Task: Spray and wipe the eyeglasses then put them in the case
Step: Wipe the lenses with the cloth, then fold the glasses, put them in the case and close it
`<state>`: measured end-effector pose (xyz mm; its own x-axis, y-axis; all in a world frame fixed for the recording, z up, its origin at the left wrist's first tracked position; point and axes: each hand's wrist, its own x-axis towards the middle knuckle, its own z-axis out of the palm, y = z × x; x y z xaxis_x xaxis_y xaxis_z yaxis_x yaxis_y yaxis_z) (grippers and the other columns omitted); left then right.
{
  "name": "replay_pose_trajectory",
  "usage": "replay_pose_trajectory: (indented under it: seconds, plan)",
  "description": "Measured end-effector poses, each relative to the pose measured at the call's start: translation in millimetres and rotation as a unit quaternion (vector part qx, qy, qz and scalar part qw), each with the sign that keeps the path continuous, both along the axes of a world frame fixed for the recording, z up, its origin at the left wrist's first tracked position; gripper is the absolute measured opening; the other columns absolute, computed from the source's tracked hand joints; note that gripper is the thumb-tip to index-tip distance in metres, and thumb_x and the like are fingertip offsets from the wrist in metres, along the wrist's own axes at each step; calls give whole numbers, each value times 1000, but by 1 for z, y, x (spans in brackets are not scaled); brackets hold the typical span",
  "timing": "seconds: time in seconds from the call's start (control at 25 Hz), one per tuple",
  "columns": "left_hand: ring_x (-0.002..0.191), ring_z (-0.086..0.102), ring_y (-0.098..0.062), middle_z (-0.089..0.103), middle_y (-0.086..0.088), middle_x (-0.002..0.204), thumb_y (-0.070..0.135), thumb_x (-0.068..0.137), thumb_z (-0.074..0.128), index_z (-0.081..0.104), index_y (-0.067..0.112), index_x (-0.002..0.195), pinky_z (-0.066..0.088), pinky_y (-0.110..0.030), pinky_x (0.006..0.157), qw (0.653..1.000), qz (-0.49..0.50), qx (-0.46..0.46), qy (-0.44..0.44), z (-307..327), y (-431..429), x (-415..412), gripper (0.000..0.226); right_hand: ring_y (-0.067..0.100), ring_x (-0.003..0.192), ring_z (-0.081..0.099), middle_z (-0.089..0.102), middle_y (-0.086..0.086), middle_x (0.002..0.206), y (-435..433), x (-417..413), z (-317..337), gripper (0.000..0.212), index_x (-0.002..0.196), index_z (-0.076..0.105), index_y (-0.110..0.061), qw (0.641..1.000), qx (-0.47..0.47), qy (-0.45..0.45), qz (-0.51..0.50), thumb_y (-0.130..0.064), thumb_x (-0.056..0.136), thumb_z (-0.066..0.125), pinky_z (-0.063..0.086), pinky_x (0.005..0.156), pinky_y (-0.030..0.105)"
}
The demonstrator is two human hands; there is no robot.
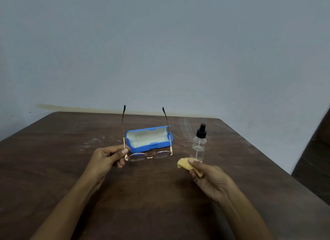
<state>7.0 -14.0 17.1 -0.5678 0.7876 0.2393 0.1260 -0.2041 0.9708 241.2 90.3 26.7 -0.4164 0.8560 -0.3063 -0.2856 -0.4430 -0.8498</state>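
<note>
Head view of a dark brown wooden tabletop point(160, 195) set against a pale grey wall point(160, 43). A pair of thin gold-rimmed metal eyeglasses point(149, 155) is held above the tabletop at the centre of the scene, lenses nearest the viewer and both temple arms unfolded, their dark tips directed toward 12 o'clock. The frame is pinched at its left hinge between the thumb and fingers of the left hand point(107, 157), which is closed around that corner; the right side of the frame is unsupported. Just beyond the lenses, toward 12 o'clock, a blue hard plastic eyeglass case point(149, 139) with a white lining is seen lying open on the tabletop, its cavity holding nothing. At 3 o'clock from the case, a small clear plastic spray bottle point(199, 145) with a black pump top is stood upright on the tabletop, apart from the case. A folded yellow cleaning cloth point(185, 165) is gripped between the thumb and curled fingers of the right hand point(209, 179), at 4 o'clock from the eyeglasses and just in front of the bottle; the cloth is not in contact with the lenses. Pale smears are visible on the tabletop at 9 o'clock from the case.
</note>
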Motion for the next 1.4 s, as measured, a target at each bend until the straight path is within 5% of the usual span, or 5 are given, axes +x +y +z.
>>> replay_pose_trajectory:
  seconds: [0.6,0.84,1.04,1.24,1.4]
  plan:
    - [33,45,-4,53,0,34,-5,82,53,63,5,96,40,-11,39,1000,-1,3,5,0,2,0,20,17,76,59,66,10,88,4,5,-4,22,105,64,-3,946,244,-199,-77,2,85,55,49,59,23]
    - [34,46,-4,54,0,35,-6,82,54,64,4,97,41,-11,39,1000,4,0,13,-1,2,1,20,28,80,61,56,22,102,5,5,-5,19,91,59,0,992,98,-2,-76,12,87,45,59,52,28]
    - [34,47,-4,55,0,36,-5,81,55,63,1,100,42,-12,39,999,-2,-9,31,-2,3,3,22,23,78,60,56,18,95,5,9,-12,12,85,59,4,989,90,-102,-57,11,86,49,58,52,26]
    - [36,48,-4,57,0,37,-4,81,56,64,0,99,43,-12,40,999,-1,-10,45,-2,3,5,20,20,63,62,60,10,110,9,12,-14,22,96,67,-15,870,245,-425,-56,-3,78,65,59,64,34]
    - [36,49,-4,59,1,40,-4,82,55,65,3,97,43,-12,40,999,-7,-13,51,-3,4,7,19,20,102,58,61,-1,116,1,15,-7,22,101,64,-26,773,311,-552,-25,-21,79,66,46,81,29]
